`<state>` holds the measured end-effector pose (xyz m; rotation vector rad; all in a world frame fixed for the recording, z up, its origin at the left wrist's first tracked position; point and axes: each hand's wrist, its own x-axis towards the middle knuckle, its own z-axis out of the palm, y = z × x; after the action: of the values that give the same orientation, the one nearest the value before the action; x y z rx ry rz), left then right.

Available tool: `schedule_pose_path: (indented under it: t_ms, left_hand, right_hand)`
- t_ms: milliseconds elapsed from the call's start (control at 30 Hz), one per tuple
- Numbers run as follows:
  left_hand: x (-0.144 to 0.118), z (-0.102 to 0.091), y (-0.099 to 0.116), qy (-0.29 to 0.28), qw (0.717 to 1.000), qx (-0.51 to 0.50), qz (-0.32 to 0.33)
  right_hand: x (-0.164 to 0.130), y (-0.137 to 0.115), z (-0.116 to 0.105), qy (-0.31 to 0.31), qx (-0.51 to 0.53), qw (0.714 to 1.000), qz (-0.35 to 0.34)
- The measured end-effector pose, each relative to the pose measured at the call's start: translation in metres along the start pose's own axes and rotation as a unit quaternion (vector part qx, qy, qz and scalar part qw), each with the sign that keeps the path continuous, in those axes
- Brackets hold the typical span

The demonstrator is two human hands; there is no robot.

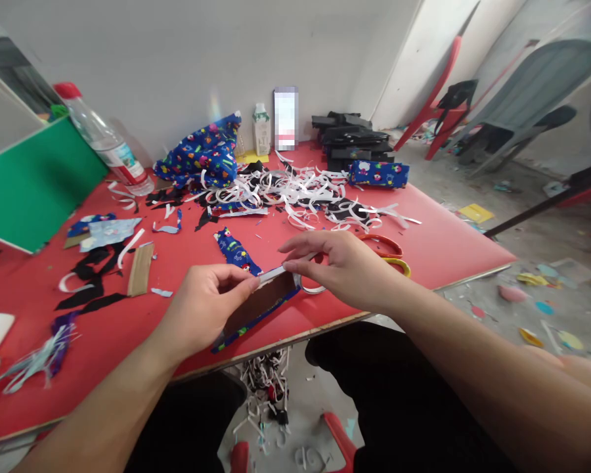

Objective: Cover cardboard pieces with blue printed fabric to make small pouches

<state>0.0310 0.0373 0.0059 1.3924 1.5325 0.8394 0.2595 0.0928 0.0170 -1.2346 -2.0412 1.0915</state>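
Left hand [207, 303] and right hand [335, 265], fingertips pinched.

I count one bottle [106, 141] | one carton [261, 129] | one pair of scissors [389, 253] | two chairs [443, 98] [526, 98]

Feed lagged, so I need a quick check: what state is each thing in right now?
left hand: pinching the cardboard piece
right hand: pinching the white strip
cardboard piece: held, fabric-edged
white strip: on the cardboard's top edge
bottle: capped, leaning
scissors: lying on the table
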Motion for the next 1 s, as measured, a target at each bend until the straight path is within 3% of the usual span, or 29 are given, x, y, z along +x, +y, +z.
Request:
schedule_pose_path:
  t_ms: [267,367,467,567,733,833,1000]
  left_hand:
    - [0.0,0.0,0.0,-0.039,0.999,-0.022,-0.012]
    - [-0.001,0.002,0.001,-0.047,0.999,0.009,-0.014]
    - [-0.003,0.007,0.008,-0.038,0.996,0.076,0.028]
    - [-0.003,0.012,0.015,-0.038,0.99,0.118,0.063]
    - [0.002,0.016,0.015,-0.019,0.995,0.092,0.043]
    - [0.003,0.017,0.012,0.005,0.994,0.103,0.048]
    - [0.002,0.02,0.015,0.008,0.988,0.137,0.067]
  right_hand:
    - [-0.003,-0.001,-0.001,0.013,0.007,0.999,-0.029]
    - [-0.007,-0.007,0.003,0.01,-0.018,0.999,-0.045]
    - [-0.01,-0.011,0.007,0.019,-0.073,0.994,-0.084]
    - [-0.011,-0.01,0.01,0.039,-0.137,0.98,-0.138]
    - [-0.013,-0.003,0.01,0.09,-0.258,0.931,-0.243]
    - [-0.019,-0.007,0.012,0.101,-0.315,0.912,-0.242]
    - [-0.03,-0.017,0.017,0.081,-0.314,0.911,-0.255]
